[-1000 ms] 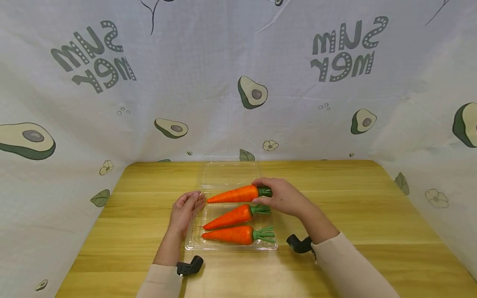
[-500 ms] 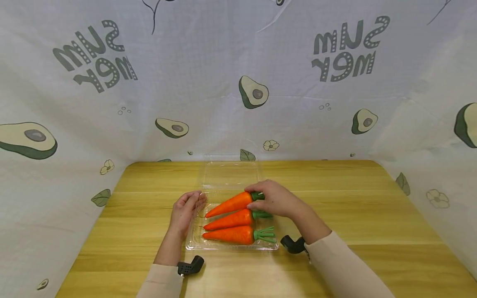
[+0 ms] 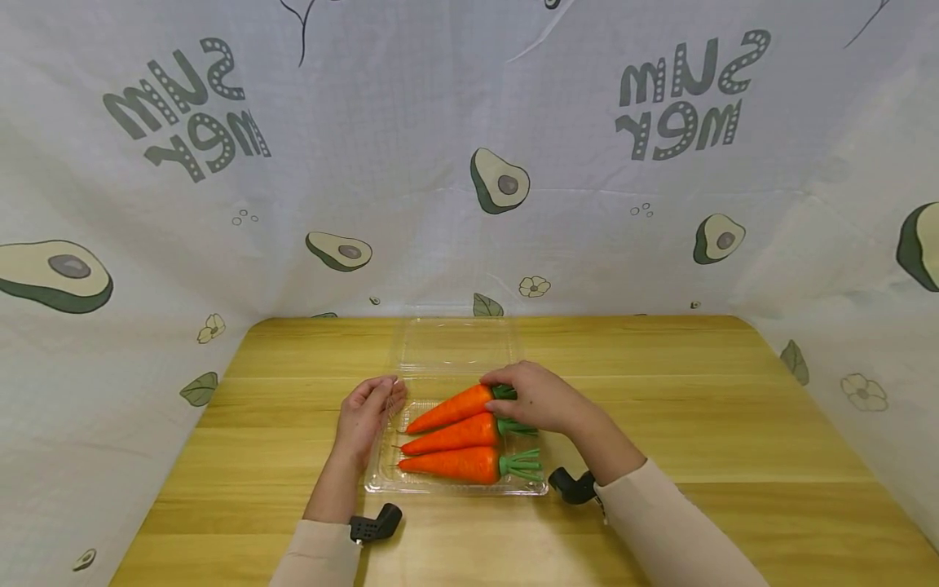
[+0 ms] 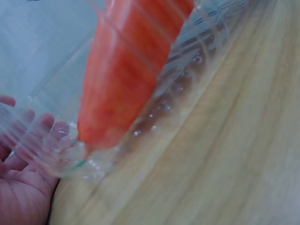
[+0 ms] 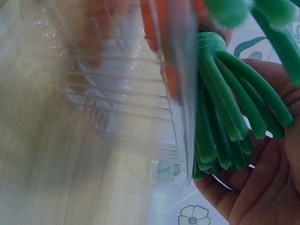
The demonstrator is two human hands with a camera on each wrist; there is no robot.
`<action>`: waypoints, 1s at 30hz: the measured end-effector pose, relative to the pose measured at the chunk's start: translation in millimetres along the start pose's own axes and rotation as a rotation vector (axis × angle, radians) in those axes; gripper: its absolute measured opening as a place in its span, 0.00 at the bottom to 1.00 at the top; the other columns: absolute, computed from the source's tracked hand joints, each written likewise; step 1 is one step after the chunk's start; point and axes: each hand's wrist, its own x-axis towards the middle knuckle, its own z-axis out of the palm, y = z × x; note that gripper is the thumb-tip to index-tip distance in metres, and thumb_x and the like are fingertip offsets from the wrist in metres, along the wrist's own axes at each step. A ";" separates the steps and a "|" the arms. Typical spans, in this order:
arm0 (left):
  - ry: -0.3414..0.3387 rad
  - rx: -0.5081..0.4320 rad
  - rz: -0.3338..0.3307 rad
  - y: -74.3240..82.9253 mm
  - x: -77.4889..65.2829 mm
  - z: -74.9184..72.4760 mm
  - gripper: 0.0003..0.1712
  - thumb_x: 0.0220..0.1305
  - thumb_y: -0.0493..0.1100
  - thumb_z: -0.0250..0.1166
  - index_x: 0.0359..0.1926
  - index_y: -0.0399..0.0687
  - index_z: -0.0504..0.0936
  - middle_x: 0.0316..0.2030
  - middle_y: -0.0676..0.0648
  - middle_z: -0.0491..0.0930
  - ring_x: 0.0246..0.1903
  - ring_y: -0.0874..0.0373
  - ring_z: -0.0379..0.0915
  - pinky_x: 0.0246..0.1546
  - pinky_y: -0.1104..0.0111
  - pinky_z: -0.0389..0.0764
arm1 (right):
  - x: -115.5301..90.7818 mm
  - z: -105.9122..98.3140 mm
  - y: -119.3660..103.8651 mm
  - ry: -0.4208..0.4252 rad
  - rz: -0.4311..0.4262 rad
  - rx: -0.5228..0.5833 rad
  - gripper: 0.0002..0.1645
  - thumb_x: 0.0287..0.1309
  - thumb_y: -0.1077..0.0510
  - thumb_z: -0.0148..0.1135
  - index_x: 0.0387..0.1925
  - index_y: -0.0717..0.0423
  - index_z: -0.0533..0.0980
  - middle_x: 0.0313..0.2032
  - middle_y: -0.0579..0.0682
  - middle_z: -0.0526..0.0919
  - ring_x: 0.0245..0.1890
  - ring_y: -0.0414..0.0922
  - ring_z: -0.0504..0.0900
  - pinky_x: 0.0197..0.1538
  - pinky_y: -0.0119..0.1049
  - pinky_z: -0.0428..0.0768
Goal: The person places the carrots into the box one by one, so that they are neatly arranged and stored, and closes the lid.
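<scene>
Three orange carrots with green stalks lie side by side in a clear plastic clamshell box [image 3: 455, 491]. My right hand [image 3: 539, 395] holds the farthest carrot [image 3: 451, 410] by its thick end, covering much of its stalks. This carrot rests against the middle carrot [image 3: 451, 435]; the nearest carrot [image 3: 453, 465] lies along the front. At the box's left rim, my left hand [image 3: 359, 416] pinches the edge between thumb and fingers. The left wrist view shows its fingers through the clear wall. In the right wrist view, green stalks [image 5: 229, 103] hang before my right palm [image 5: 269, 187].
The box's clear lid [image 3: 458, 342] lies folded back toward the far edge of the wooden table [image 3: 660, 440]. Behind the table hangs a white cloth [image 3: 411, 196] printed with avocados. A small black camera [image 3: 377, 523] sits on each wrist.
My right hand has brought the farthest carrot nearer and slightly left, down against the middle one, and its tip has swung toward me. My left hand has stayed at the rim.
</scene>
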 end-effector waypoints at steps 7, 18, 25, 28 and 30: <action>0.001 0.004 0.000 1.0 -1.1 0.6 0.19 0.77 0.41 0.58 0.57 0.27 0.75 0.47 0.44 0.87 0.47 0.60 0.85 0.55 0.69 0.85 | -1.2 -1.0 -0.8 0.003 0.020 0.024 0.24 0.67 0.51 0.67 0.61 0.55 0.80 0.57 0.52 0.85 0.59 0.53 0.81 0.66 0.53 0.80; 0.009 0.029 -0.006 1.3 -2.0 1.2 0.20 0.78 0.42 0.57 0.58 0.28 0.76 0.50 0.41 0.87 0.49 0.59 0.85 0.55 0.69 0.85 | -10.9 -9.1 5.6 0.061 0.059 0.115 0.24 0.72 0.48 0.61 0.63 0.53 0.78 0.60 0.51 0.83 0.64 0.54 0.79 0.67 0.56 0.78; 0.002 0.021 -0.003 0.6 -1.3 1.0 0.20 0.78 0.42 0.57 0.58 0.27 0.75 0.50 0.41 0.87 0.49 0.58 0.85 0.55 0.70 0.85 | -21.3 -21.9 15.9 0.142 0.081 0.131 0.23 0.74 0.48 0.58 0.64 0.52 0.78 0.62 0.54 0.82 0.65 0.59 0.77 0.68 0.61 0.76; 0.001 0.025 -0.004 0.2 -0.7 0.8 0.21 0.78 0.42 0.57 0.58 0.27 0.75 0.49 0.41 0.87 0.49 0.59 0.85 0.56 0.70 0.85 | -24.9 -25.8 22.0 0.197 0.098 0.160 0.22 0.74 0.49 0.58 0.62 0.52 0.79 0.61 0.55 0.82 0.63 0.60 0.78 0.66 0.61 0.78; 0.003 0.030 -0.005 0.2 -0.7 0.6 0.21 0.78 0.43 0.57 0.59 0.28 0.75 0.49 0.42 0.87 0.48 0.59 0.85 0.56 0.69 0.85 | -27.2 -26.5 27.5 0.229 0.121 0.195 0.21 0.74 0.49 0.58 0.62 0.52 0.79 0.60 0.55 0.83 0.60 0.59 0.80 0.63 0.59 0.81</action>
